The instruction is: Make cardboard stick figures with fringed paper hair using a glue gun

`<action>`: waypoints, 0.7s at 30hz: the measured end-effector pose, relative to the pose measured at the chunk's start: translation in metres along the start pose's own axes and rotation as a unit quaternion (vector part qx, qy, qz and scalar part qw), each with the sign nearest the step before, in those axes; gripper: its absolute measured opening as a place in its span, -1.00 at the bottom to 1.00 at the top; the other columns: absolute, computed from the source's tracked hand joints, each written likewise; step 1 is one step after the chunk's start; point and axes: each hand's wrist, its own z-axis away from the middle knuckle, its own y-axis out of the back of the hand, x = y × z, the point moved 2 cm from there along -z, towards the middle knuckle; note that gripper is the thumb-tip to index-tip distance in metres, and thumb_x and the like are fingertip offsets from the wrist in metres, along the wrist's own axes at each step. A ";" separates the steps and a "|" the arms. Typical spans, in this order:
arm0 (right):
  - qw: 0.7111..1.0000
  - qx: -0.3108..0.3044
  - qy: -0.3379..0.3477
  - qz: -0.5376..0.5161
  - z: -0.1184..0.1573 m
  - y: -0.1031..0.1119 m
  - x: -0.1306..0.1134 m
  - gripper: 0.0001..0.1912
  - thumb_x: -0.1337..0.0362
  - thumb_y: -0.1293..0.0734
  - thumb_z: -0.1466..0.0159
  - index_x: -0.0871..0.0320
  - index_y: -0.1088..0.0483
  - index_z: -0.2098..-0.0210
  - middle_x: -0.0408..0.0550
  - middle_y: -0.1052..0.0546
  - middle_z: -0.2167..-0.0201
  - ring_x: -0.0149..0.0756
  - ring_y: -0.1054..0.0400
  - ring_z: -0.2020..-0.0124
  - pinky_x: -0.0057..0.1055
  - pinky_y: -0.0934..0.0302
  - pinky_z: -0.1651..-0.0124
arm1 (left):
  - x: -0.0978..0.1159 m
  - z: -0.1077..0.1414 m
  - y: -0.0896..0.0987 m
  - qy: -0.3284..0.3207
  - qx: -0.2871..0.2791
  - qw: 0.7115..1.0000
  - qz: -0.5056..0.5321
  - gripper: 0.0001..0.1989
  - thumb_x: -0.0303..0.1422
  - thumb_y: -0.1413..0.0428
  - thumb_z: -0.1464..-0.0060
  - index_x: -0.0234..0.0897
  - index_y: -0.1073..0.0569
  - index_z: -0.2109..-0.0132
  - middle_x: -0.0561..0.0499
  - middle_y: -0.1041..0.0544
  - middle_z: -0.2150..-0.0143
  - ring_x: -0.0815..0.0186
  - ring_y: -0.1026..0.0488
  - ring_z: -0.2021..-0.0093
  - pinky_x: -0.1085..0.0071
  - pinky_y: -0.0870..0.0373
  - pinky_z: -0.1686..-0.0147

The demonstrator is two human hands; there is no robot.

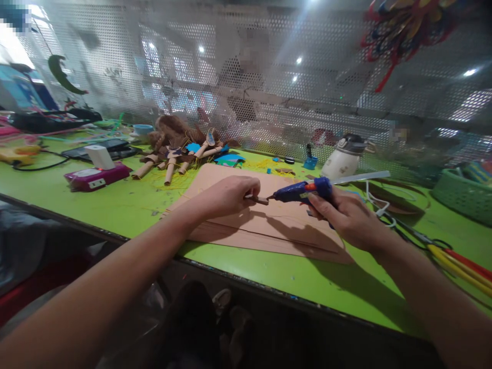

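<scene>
My right hand (348, 212) is wrapped round a blue hot glue gun (295, 191), a clear glue stick (361, 177) jutting from its back end. The gun's nozzle points left and meets, or nearly meets, the tip of a small brown strip (258, 199). Pinched in my left hand (238, 193) is that strip; its inner end is hidden by my fingers. Both hands are above a tan cardboard sheet (284, 225), on which thin dark strips lie along the near edge.
Rolled cardboard tubes (169, 169) and brown scraps are piled at back left. A purple power strip (98, 177) holds a white plug. Behind the gun stands a white bottle (343, 156). Scissors (446, 253) and a green basket (463, 192) are at right. A perforated metal panel (277, 97) closes the back.
</scene>
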 end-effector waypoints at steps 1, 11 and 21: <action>1.000 -0.001 0.000 0.005 0.000 0.000 0.000 -0.61 0.00 -0.11 -0.29 0.15 -0.29 0.47 -0.07 -0.42 0.53 -0.30 -0.28 0.49 -0.38 -0.11 0.44 | 0.000 0.000 0.000 0.002 -0.002 1.000 0.001 -0.88 -0.54 -0.01 0.09 -0.27 -0.34 0.36 0.07 -0.38 0.44 0.42 -0.24 0.45 0.49 -0.08 0.48; 1.000 0.004 0.012 0.013 -0.001 -0.003 -0.005 -0.61 0.02 -0.10 -0.30 0.15 -0.28 0.49 -0.09 -0.41 0.55 -0.33 -0.25 0.52 -0.39 -0.11 0.42 | 0.000 -0.001 -0.002 0.005 -0.005 1.000 -0.007 -0.94 -0.49 -0.02 0.03 -0.26 -0.35 0.35 0.06 -0.40 0.44 0.41 -0.25 0.45 0.48 -0.09 0.47; 1.000 -0.008 -0.001 -0.022 0.001 0.004 0.000 -0.57 -0.03 -0.09 -0.29 0.12 -0.27 0.52 -0.08 -0.42 0.54 -0.28 -0.28 0.49 -0.36 -0.16 0.42 | 0.001 -0.001 0.001 0.006 0.005 1.000 0.013 -0.93 -0.52 -0.02 0.05 -0.28 -0.35 0.37 0.07 -0.38 0.44 0.44 -0.23 0.45 0.51 -0.12 0.47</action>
